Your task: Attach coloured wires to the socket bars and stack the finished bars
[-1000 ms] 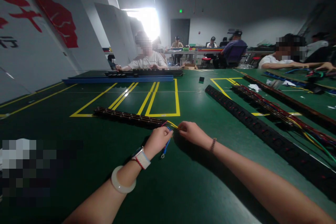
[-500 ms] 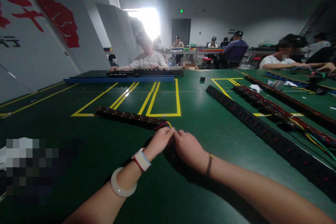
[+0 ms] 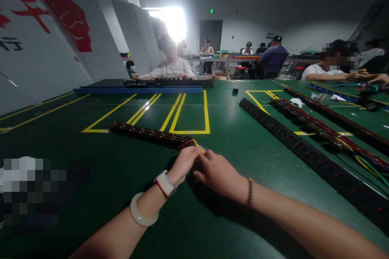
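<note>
My left hand (image 3: pixel 186 162) is closed in a pinch on the yellow wire (image 3: pixel 195 142) at the near right end of a dark wired strip (image 3: pixel 148 132). A thin red wire (image 3: pixel 186 143) comes off the same end. Long metal rails run along the strip, which lies on the green table (image 3: pixel 127 186). Close against the left fingertips is my right hand (image 3: pixel 220 174), its thumb held away from the index finger and its fingertips by the wire ends. What lies behind the fingers is hidden.
To the right lie a long black power strip (image 3: pixel 291 141), a wired strip (image 3: pixel 313 123) with red, yellow and green wires, and another dark strip (image 3: pixel 334 113). A blue channel (image 3: pixel 136 90) lies across the far side, before a seated person (image 3: pixel 174 66). Another person (image 3: pixel 325 71) works at right.
My right thumb has come away from the index finger, and that hand has opened and shifted slightly right. My left hand stays at the wires.
</note>
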`<state>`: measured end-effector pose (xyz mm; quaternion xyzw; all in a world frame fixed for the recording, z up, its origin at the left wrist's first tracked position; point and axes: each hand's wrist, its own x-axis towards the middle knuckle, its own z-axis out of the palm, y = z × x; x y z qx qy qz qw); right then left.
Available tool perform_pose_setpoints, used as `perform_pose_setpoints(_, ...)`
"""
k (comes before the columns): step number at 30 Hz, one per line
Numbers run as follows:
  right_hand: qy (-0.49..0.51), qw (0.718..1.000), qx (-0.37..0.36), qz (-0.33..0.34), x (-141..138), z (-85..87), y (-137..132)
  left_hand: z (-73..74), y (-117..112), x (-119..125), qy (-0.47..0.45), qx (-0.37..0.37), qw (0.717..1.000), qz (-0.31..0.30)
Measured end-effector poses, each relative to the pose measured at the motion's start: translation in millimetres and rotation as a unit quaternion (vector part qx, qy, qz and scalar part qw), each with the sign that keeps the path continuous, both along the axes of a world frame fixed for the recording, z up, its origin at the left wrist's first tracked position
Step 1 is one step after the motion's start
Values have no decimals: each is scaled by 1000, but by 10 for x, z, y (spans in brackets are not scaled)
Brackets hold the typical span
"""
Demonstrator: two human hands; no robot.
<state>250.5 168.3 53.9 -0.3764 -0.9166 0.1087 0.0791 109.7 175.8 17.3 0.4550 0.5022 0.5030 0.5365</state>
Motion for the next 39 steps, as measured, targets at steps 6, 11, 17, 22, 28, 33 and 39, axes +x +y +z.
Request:
perform_pose_setpoints(6,0,1000,11,28,86,230,94,-7,13,-2,-94,-59,994,-8)
perform_pose_setpoints(11,-35,998,51,-1,145,374,160,-10,16,9,-158,-110,981,3)
perform_pose_setpoints(17,-78,996,38,-9,108,290,133,-19,24,5,-167,-105,980,-25)
perform_pose_setpoints(22,-102,994,35,-12,49,166,64,-57,26,15,-167,-88,982,-26)
perform_pose_setpoints(28,-69,993,-88,-43,89,237,160,-63,24,18,-142,-95,985,-23)
perform_pose_setpoints(33,-50,991,-97,-75,220,357,334,-32,2,19,-113,-111,987,-34)
perform_pose_setpoints(39,-107,981,56,-154,375,266,608,2,-1,-19,-96,-121,985,-81)
